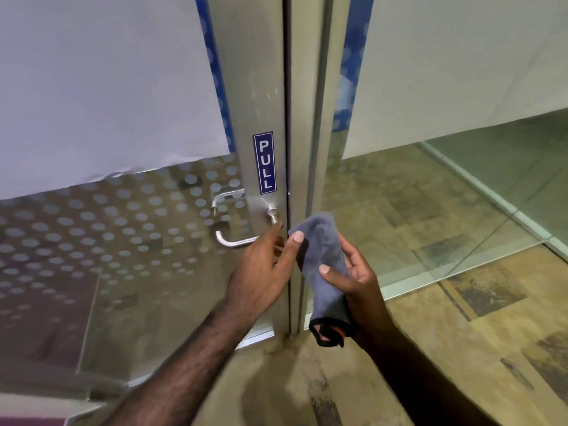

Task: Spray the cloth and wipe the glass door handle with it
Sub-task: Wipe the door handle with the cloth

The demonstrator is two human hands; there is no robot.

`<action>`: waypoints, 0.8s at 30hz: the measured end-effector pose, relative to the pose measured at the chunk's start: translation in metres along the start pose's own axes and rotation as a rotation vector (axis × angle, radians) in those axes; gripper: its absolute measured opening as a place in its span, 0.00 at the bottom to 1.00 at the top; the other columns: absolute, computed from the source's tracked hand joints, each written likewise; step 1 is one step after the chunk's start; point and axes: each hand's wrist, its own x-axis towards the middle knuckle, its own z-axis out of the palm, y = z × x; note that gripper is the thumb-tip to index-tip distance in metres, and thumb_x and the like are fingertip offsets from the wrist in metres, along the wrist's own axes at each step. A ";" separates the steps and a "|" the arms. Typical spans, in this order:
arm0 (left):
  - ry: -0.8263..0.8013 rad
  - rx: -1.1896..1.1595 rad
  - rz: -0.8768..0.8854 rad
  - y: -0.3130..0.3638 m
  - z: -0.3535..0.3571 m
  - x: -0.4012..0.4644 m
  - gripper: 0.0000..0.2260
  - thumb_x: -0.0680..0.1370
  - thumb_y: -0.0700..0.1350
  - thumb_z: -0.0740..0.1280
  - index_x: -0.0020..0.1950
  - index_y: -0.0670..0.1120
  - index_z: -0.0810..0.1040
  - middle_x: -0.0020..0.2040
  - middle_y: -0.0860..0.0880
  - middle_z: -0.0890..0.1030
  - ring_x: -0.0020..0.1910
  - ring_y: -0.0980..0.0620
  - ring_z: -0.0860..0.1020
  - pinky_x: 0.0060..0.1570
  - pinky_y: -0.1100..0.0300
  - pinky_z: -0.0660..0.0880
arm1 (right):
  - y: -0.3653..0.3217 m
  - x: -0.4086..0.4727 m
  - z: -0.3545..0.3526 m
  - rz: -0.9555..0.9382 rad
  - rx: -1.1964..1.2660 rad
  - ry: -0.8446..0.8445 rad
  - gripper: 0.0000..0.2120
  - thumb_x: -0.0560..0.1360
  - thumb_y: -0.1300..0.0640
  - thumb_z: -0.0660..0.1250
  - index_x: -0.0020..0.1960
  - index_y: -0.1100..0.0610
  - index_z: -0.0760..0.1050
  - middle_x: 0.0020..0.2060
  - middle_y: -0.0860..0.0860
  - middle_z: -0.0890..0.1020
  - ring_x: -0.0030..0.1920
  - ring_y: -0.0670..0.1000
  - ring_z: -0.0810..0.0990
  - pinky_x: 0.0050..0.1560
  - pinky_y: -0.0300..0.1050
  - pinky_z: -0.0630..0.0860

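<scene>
Two bare hands meet before a glass door (123, 256) dotted with frosted spots, its upper pane covered by white sheeting. On the brushed-metal door frame (261, 103) sit a blue PULL sticker (264, 162) and a curved silver lever handle (236, 239). The left hand (264, 269), fingers loosely extended, reaches the handle's end; whether it touches is unclear. Just right, the right hand (356, 281) grips a folded grey-blue cloth (325, 256) between thumb and fingers, its black-and-orange hem dangling. Mottled tan floor tiles (461, 348) spread beyond; a second handle behind the glass looks blurred.
</scene>
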 end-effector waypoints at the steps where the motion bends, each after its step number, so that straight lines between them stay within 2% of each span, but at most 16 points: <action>1: -0.068 -0.071 -0.071 0.007 0.006 0.005 0.27 0.83 0.71 0.57 0.61 0.51 0.81 0.50 0.52 0.87 0.50 0.52 0.86 0.52 0.52 0.82 | -0.001 -0.001 -0.002 -0.015 0.003 0.006 0.33 0.73 0.61 0.77 0.77 0.49 0.75 0.71 0.48 0.85 0.72 0.52 0.84 0.67 0.45 0.83; 3: -0.145 -0.281 -0.199 0.017 0.019 0.011 0.26 0.84 0.65 0.64 0.56 0.42 0.84 0.48 0.42 0.88 0.47 0.48 0.87 0.51 0.46 0.86 | -0.004 -0.006 -0.007 -0.040 0.026 0.016 0.32 0.73 0.62 0.77 0.76 0.50 0.76 0.70 0.49 0.86 0.70 0.53 0.85 0.64 0.44 0.84; 4: -0.154 -0.376 -0.249 0.020 0.026 0.011 0.24 0.85 0.62 0.67 0.56 0.39 0.84 0.49 0.38 0.88 0.45 0.50 0.88 0.49 0.48 0.87 | -0.006 -0.009 -0.009 -0.052 0.027 0.018 0.32 0.74 0.63 0.76 0.76 0.49 0.76 0.70 0.50 0.86 0.70 0.53 0.85 0.64 0.43 0.84; 6: -0.144 -0.459 -0.290 0.027 0.035 0.011 0.19 0.83 0.56 0.72 0.54 0.39 0.85 0.50 0.35 0.87 0.40 0.56 0.87 0.42 0.60 0.86 | -0.011 -0.014 -0.015 -0.081 -0.005 0.026 0.30 0.75 0.63 0.77 0.74 0.43 0.78 0.70 0.48 0.86 0.71 0.52 0.84 0.66 0.44 0.83; 8: -0.108 -0.436 -0.302 0.032 0.040 0.010 0.13 0.82 0.53 0.74 0.52 0.43 0.86 0.48 0.37 0.87 0.43 0.52 0.88 0.45 0.56 0.87 | -0.017 -0.020 -0.021 -0.115 -0.055 0.040 0.30 0.77 0.64 0.77 0.71 0.37 0.80 0.70 0.44 0.85 0.71 0.49 0.84 0.68 0.43 0.82; 9: -0.088 -0.417 -0.303 0.033 0.043 0.010 0.11 0.82 0.52 0.75 0.51 0.44 0.87 0.46 0.40 0.89 0.45 0.49 0.89 0.50 0.52 0.88 | -0.019 -0.022 -0.024 -0.130 -0.071 0.049 0.30 0.78 0.66 0.77 0.71 0.37 0.79 0.70 0.42 0.85 0.71 0.48 0.84 0.69 0.43 0.82; 11: -0.072 -0.402 -0.301 0.036 0.046 0.010 0.10 0.81 0.49 0.76 0.49 0.43 0.88 0.43 0.44 0.90 0.47 0.48 0.90 0.54 0.47 0.87 | -0.021 -0.024 -0.028 -0.153 -0.109 0.089 0.30 0.79 0.70 0.76 0.73 0.42 0.77 0.69 0.42 0.85 0.71 0.46 0.83 0.70 0.44 0.81; 14: -0.055 -0.425 -0.302 0.041 0.052 0.008 0.12 0.81 0.46 0.77 0.49 0.37 0.86 0.42 0.43 0.90 0.43 0.51 0.90 0.52 0.45 0.87 | -0.022 -0.028 -0.030 -0.186 -0.189 0.136 0.31 0.78 0.72 0.76 0.74 0.48 0.75 0.69 0.42 0.85 0.71 0.43 0.83 0.72 0.43 0.80; 16: -0.020 -0.435 -0.273 0.042 0.054 0.007 0.07 0.81 0.45 0.77 0.48 0.41 0.88 0.42 0.46 0.90 0.43 0.50 0.90 0.50 0.45 0.87 | -0.023 -0.031 -0.031 -0.211 -0.235 0.149 0.32 0.78 0.72 0.76 0.73 0.46 0.74 0.69 0.40 0.84 0.71 0.41 0.82 0.72 0.42 0.80; 19: 0.047 -0.418 -0.225 0.046 0.054 0.003 0.02 0.80 0.46 0.78 0.50 0.48 0.88 0.43 0.48 0.90 0.46 0.44 0.89 0.50 0.42 0.87 | -0.022 -0.037 -0.031 -0.240 -0.265 0.157 0.34 0.78 0.72 0.76 0.72 0.41 0.72 0.65 0.29 0.84 0.71 0.37 0.81 0.69 0.36 0.79; 20: 0.068 -0.424 -0.205 0.047 0.054 0.002 0.01 0.80 0.46 0.78 0.49 0.52 0.88 0.42 0.50 0.90 0.46 0.47 0.89 0.50 0.45 0.87 | -0.021 -0.039 -0.030 -0.246 -0.268 0.167 0.34 0.78 0.72 0.76 0.72 0.41 0.72 0.65 0.27 0.82 0.71 0.37 0.80 0.68 0.34 0.78; 21: 0.097 -0.399 -0.170 0.049 0.053 0.001 0.05 0.79 0.47 0.79 0.46 0.57 0.87 0.41 0.55 0.90 0.44 0.53 0.89 0.46 0.52 0.87 | -0.019 -0.041 -0.030 -0.254 -0.270 0.181 0.35 0.78 0.72 0.76 0.72 0.40 0.71 0.66 0.26 0.82 0.71 0.37 0.80 0.68 0.34 0.78; 23: 0.126 -0.264 -0.040 0.052 0.048 -0.004 0.11 0.79 0.51 0.79 0.42 0.66 0.83 0.39 0.70 0.85 0.41 0.67 0.85 0.37 0.72 0.79 | -0.015 -0.046 -0.027 -0.271 -0.275 0.202 0.36 0.78 0.71 0.77 0.72 0.39 0.70 0.67 0.27 0.82 0.72 0.38 0.80 0.69 0.35 0.78; 24: 0.126 -0.205 0.022 0.053 0.046 -0.006 0.11 0.79 0.52 0.78 0.42 0.68 0.82 0.40 0.75 0.83 0.41 0.71 0.83 0.37 0.77 0.75 | -0.014 -0.049 -0.025 -0.276 -0.276 0.210 0.36 0.78 0.71 0.77 0.72 0.40 0.70 0.67 0.28 0.82 0.73 0.39 0.80 0.69 0.35 0.78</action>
